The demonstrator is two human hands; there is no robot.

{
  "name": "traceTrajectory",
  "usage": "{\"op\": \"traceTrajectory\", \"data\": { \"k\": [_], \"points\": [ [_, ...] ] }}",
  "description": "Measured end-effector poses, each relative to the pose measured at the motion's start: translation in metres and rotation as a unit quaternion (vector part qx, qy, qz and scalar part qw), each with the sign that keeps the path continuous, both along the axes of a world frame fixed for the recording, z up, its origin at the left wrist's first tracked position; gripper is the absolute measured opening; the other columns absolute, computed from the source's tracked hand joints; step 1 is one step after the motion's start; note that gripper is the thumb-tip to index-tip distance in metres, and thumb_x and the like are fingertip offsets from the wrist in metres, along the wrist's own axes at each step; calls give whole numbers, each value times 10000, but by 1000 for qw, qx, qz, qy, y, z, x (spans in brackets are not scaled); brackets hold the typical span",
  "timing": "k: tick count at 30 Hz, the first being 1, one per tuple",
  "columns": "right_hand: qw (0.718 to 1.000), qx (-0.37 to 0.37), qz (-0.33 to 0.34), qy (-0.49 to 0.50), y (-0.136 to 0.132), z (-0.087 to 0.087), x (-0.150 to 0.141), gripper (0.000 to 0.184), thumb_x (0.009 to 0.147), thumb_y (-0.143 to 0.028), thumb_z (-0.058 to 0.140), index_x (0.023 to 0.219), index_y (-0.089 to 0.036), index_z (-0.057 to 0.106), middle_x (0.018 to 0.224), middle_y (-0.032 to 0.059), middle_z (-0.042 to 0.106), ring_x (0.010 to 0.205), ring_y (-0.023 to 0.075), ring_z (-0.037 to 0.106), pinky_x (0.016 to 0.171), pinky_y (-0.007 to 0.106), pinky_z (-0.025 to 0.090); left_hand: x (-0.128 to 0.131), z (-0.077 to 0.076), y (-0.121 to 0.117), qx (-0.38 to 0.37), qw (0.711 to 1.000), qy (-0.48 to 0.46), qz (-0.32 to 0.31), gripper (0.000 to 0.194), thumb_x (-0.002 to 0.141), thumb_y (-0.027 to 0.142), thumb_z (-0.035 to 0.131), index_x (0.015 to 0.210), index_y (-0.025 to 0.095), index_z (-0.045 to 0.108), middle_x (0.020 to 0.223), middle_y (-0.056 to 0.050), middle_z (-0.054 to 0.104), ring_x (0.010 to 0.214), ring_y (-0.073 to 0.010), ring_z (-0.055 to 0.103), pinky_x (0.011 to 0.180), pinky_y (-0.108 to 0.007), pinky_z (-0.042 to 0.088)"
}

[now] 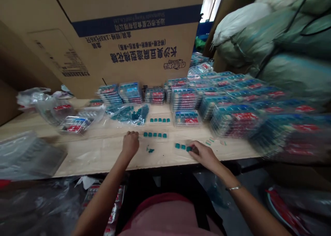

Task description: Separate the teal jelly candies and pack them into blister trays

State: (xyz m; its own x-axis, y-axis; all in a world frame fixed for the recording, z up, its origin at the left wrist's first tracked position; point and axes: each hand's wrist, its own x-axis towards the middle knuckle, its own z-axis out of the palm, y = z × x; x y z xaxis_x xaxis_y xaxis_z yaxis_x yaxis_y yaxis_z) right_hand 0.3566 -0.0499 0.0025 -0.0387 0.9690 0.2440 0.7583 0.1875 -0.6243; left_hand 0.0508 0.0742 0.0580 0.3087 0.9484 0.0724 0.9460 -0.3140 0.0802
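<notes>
Small teal blocks lie in short rows on a pale wooden table (98, 153): one row (160, 120) farther back, one row (155, 135) in the middle, and a short row (183, 147) near the front. My left hand (130, 143) rests curled on the table just left of the middle row. A couple of loose teal pieces (150, 150) lie to its right. My right hand (203, 154) is closed in a pinch on a teal block at the right end of the short front row. A clear bag of teal blocks (128, 114) lies behind.
Stacks of clear blister packs with red and blue cards (234, 120) fill the table's right side and back. A large cardboard box (129, 39) stands behind. Clear plastic trays (26, 156) and bags lie at the left. Big sacks (271, 39) pile up at the right.
</notes>
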Motion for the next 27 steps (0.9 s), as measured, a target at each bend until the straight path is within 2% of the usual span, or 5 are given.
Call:
{"op": "traceTrajectory", "data": {
  "k": [7, 16, 18, 22, 27],
  "points": [
    [994, 110, 12, -10, -12, 10, -15, 140, 831, -206, 516, 957, -217, 575, 1060, 93, 585, 1044, 232, 541, 873, 381, 455, -9, -4, 10, -13, 1000, 5, -20, 196, 774, 99, 479, 817, 137, 667, 933, -137, 669, 972, -257, 587, 842, -343, 444],
    [986, 104, 31, 124, -24, 29, -59, 105, 844, -188, 503, 837, -230, 598, 867, 60, 630, 864, 215, 579, 772, 360, 465, -3, 1, 4, -25, 992, -121, 23, 148, 733, 93, 507, 820, 146, 615, 769, -65, 673, 748, -185, 648, 696, -278, 487],
    [973, 46, 19, 226, -23, 32, -75, 76, 842, -247, 527, 814, -226, 595, 772, 31, 615, 749, 183, 578, 696, 320, 469, 5, 1, -20, -66, 957, -281, -21, 141, 739, 173, 568, 874, 151, 598, 763, -43, 673, 715, -164, 650, 672, -264, 504],
    [876, -99, 5, 472, -13, 35, -106, 175, 774, -371, 609, 841, -211, 585, 683, -17, 585, 607, 134, 570, 565, 255, 447, 28, -6, -70, -184, 800, -557, -126, 315, 673, 248, 692, 965, 169, 605, 827, -39, 685, 721, -142, 642, 678, -257, 520],
    [795, -166, 17, 583, -9, 37, -112, 168, 623, -243, 701, 737, -188, 591, 630, -48, 569, 567, 98, 539, 561, 223, 423, 42, -9, -89, -236, 777, -566, -144, 164, 680, 241, 702, 819, 161, 671, 774, -39, 693, 678, -126, 617, 662, -239, 508]
  ]
}}
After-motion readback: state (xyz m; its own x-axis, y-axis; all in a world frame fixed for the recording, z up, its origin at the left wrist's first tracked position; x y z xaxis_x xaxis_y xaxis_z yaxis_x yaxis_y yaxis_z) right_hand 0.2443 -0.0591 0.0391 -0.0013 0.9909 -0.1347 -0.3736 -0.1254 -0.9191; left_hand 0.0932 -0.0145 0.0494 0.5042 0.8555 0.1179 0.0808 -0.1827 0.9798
